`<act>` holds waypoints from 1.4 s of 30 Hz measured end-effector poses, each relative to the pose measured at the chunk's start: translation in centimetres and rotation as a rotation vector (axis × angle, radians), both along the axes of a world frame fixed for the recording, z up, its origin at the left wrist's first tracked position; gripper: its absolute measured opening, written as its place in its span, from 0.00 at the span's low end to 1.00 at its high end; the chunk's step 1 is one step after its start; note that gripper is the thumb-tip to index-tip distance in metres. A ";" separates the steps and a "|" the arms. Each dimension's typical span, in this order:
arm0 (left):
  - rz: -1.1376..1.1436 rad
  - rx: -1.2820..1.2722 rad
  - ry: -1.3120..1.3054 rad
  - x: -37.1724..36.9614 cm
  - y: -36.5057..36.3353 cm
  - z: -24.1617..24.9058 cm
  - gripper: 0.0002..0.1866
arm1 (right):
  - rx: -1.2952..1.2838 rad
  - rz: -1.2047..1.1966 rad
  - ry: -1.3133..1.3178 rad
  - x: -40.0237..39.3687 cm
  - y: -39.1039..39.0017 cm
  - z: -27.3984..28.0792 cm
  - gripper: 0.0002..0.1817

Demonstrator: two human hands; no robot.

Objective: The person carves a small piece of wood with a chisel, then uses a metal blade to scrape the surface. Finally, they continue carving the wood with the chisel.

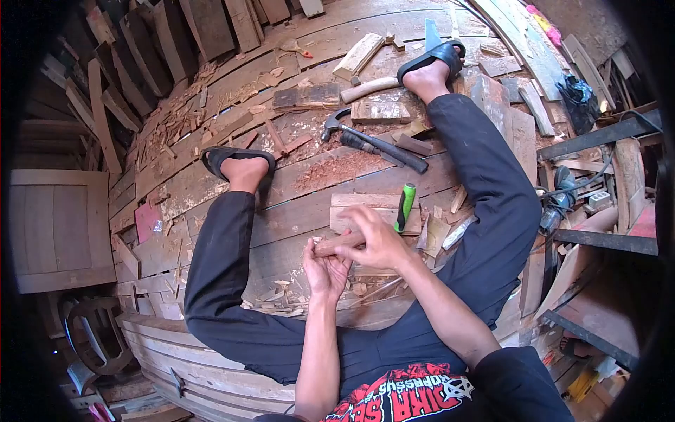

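Between my hands is a short brown piece of wood [337,243]. My left hand [326,273] is palm up under its left end, with thumb and fingers closed around it. From the right, my right hand [380,240] arches over the same piece, its thumb along the near side and its fingers bent over the far side. Just beyond, a tool with a green and black handle [406,207] stands upright by a flat wooden board [351,200]; its lower end is hidden. A claw hammer [376,144] lies farther out on the planks, beside another dark handle.
Wood shavings [341,169] and offcuts cover the plank floor between my legs. A wooden block [380,112] and a paintbrush [296,48] lie farther away. Boards lean at the upper left. A power tool [559,200] sits by the rack on the right.
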State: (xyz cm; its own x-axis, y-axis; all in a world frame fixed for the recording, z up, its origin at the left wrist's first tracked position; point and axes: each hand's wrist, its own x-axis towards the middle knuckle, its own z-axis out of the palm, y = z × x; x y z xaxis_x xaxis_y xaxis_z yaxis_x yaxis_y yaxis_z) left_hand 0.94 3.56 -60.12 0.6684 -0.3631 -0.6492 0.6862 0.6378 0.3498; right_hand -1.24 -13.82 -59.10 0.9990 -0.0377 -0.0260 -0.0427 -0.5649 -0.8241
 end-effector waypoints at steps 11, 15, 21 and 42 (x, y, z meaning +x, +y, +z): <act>-0.133 0.559 -0.286 0.7 1.0 0.2 0.18 | -0.010 0.100 0.020 -0.1 -0.4 -0.6 0.23; -0.168 0.576 -0.276 1.4 2.5 -0.2 0.15 | 0.090 0.038 0.027 0.3 -1.4 -0.1 0.26; 0.042 0.411 -0.162 1.3 1.9 1.5 0.13 | 0.843 -0.251 0.039 0.9 -2.1 -1.3 0.24; -0.605 0.361 -0.336 -0.7 -1.0 2.0 0.22 | 0.925 -0.216 0.142 2.0 -1.1 -2.6 0.16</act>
State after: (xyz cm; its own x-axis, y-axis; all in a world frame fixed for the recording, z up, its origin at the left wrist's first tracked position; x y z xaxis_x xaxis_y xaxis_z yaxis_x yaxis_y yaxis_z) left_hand 0.24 2.59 -58.16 0.6031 -0.5324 -0.5940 0.6987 -0.0066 0.7153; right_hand 0.77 -14.89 -61.65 0.9581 -0.1246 -0.2577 -0.2033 0.3378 -0.9190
